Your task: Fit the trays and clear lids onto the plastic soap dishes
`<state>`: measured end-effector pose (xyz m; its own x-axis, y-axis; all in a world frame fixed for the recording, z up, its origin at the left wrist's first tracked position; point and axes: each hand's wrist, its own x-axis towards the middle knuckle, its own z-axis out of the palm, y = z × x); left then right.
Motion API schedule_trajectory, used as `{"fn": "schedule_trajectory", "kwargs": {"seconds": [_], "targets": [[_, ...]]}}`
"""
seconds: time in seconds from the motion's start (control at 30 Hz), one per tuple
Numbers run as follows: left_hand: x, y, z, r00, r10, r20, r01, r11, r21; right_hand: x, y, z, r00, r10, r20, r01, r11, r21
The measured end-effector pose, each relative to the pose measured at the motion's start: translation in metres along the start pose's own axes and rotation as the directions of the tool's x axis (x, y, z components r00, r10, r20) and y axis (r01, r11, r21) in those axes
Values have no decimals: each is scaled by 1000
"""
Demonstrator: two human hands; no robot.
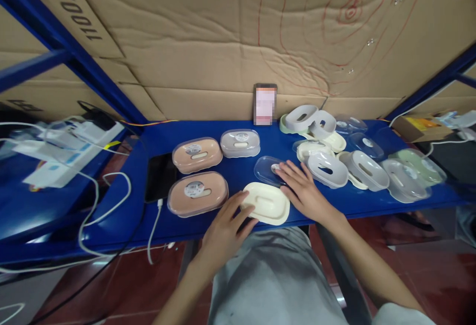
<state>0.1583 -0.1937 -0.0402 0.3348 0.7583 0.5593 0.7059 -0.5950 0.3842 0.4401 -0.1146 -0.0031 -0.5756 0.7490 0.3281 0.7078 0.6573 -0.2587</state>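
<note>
A cream oval soap dish base lies near the front edge of the blue table, a raised rectangle in its middle. My left hand holds it by the left side, thumb and fingers at its rim. Just behind it lies a clear plastic lid with a round label. The stretched fingers of my right hand rest on the right part of this lid. To the left are two peach soap boxes under clear labelled lids. A grey soap box, also lidded, sits behind them.
Loose grey soap dish parts, cream pieces and clear lids crowd the right side. A phone leans against the cardboard. At left lie a dark device and white cables.
</note>
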Motion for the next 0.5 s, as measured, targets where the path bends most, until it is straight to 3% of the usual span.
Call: {"fn": "schedule_trajectory", "kwargs": {"seconds": [0.07,0.17,0.27,0.37,0.5], "targets": [[1,0,-2,1000,-4,1,4,1000,-22,-4,10,-8,992,32,-120,-46,993,-113],[1,1,-5,999,-19,-40,16,998,-68,-28,26,-19,925,173,-338,-274,920,-281],[2,3,-7,989,-52,-141,35,992,-122,-61,39,-24,883,242,-403,-400,837,-374],[4,7,-9,974,-119,-195,84,980,-179,-86,32,-24,920,203,-336,-318,887,-335],[7,15,-12,957,-150,-249,91,968,-234,-97,-5,-17,976,86,-199,-127,971,-201]]}}
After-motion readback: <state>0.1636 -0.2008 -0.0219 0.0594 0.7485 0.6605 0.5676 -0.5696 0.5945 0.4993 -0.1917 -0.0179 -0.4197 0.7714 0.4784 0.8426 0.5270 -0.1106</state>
